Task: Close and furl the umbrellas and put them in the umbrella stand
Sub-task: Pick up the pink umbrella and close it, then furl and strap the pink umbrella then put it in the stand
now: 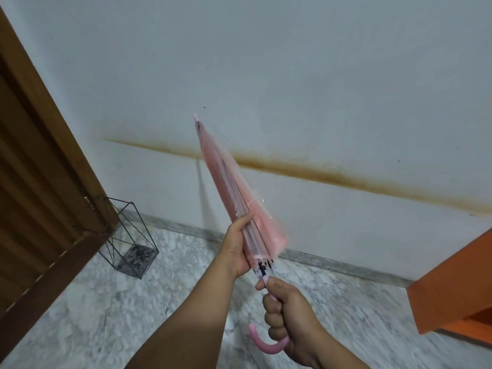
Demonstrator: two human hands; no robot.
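Pink umbrella (234,198) closed, centre frame; left hand (239,246) gripped canopy, right hand (287,312) clutched handle. Furling unfinished, wire stand (125,235) lower left looked empty.

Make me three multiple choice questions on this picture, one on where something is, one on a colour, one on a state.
1. Where is the wire umbrella stand?
A. on the floor beside the wooden door
B. hung on the wall
C. on the orange furniture

2. What colour is the umbrella?
A. blue
B. pink
C. black

3. What state is the umbrella's canopy in?
A. fully open
B. closed, folds loose
C. already in the stand

Answers: 1 A, it stands on the marble floor by the door. 2 B, canopy and hooked handle are pink. 3 B, the left hand grips the gathered canopy, the right hand the handle.
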